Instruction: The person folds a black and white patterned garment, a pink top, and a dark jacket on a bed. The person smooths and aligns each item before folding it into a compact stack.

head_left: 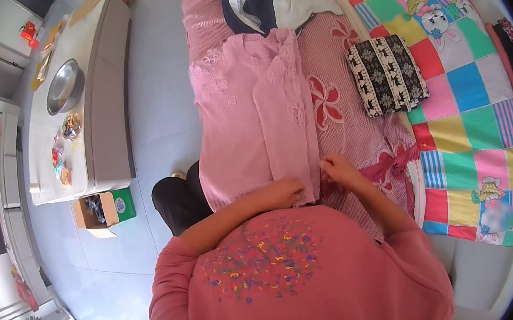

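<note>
A pink knit sweater (238,128) with lace flowers at its shoulders lies spread before me, neck away from me. Its right side is folded inward, forming a long strip down the front. My left hand (285,193) rests across the lower part near the hem, fingers bent against the knit; whether they pinch it is hidden. At the sweater's lower right edge is my right hand (339,171), its fingers curled with thumb and forefinger close to the fabric. I cannot tell if they grip it. Underneath is a pink flower-patterned cover (331,140).
A navy and white garment (274,0) lies crumpled beyond the sweater. To the right sits a folded black-and-white patterned fabric (389,75), by a patchwork quilt (475,87). At left, a table (95,79) holds a metal basin (63,88); an open carton (95,211) stands below.
</note>
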The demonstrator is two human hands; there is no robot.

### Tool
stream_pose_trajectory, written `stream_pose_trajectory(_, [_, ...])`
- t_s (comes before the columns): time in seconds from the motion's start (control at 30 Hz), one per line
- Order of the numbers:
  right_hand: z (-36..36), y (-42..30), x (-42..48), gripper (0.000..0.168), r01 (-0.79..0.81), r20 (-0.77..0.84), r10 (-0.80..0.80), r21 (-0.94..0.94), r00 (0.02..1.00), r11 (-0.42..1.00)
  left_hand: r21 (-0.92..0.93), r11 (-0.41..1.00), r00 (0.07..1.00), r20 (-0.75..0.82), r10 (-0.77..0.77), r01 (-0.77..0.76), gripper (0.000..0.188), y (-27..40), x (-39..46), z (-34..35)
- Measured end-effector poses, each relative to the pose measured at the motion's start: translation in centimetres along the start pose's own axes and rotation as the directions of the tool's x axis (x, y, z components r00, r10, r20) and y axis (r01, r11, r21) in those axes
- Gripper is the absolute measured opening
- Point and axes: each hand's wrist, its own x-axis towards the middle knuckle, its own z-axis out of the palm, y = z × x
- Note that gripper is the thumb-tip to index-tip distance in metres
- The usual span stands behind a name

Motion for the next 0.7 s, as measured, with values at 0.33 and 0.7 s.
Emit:
stream_pose_trajectory(0.33, [5.1, 1.2, 1.4, 0.043, 0.116, -0.135, -0.129, -0.102, 0.982, 0.988, -0.57, 0.814, 0.648, -0.579, -0.495, 0.112, 0.022, -5.1, -7.8, -6.5])
stream_pose_trajectory(0.7, [2.4, -4.1, -1.7, 0.058, 0.242, -0.211, -0.462, -0.628, 0.861, 0.739, -0.812, 0.583, 0.364, -0.553, -0.749, -0.033, 0.02, -9.8, -11.6, -14.3])
